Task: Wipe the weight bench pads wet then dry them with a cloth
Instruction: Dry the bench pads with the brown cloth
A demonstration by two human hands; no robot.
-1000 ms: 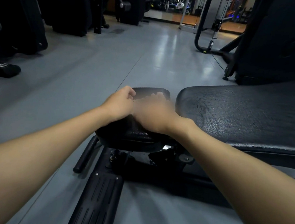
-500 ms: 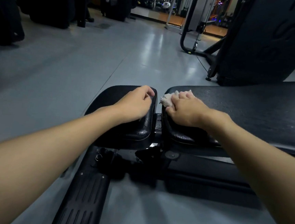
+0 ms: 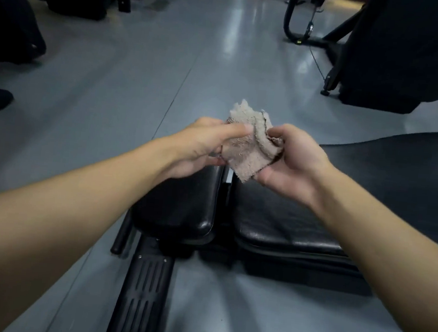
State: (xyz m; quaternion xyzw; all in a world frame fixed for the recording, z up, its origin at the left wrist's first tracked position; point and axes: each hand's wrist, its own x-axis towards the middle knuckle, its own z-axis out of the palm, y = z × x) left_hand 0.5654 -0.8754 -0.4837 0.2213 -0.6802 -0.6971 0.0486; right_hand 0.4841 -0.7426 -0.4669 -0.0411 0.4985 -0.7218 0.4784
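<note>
A small greyish cloth (image 3: 248, 147) is held up in the air between both hands, above the gap between the two black bench pads. My left hand (image 3: 201, 145) pinches its left edge with thumb and fingers. My right hand (image 3: 289, 161) grips its right side, fingers curled round the fabric. Below the hands lie the small seat pad (image 3: 182, 213) on the left and the long back pad (image 3: 370, 179) on the right, both black and shiny. Neither hand touches a pad.
The bench's black foot plate (image 3: 140, 299) runs toward me on the grey floor (image 3: 140, 79). A dark machine (image 3: 407, 55) stands at the back right, with a curved frame and cable (image 3: 309, 28) beside it. More dark equipment (image 3: 14, 15) lines the left.
Both hands have lifted off the pads. The right hand raised the cloth from the back pad, and the left hand left the seat pad and took hold of the cloth too.
</note>
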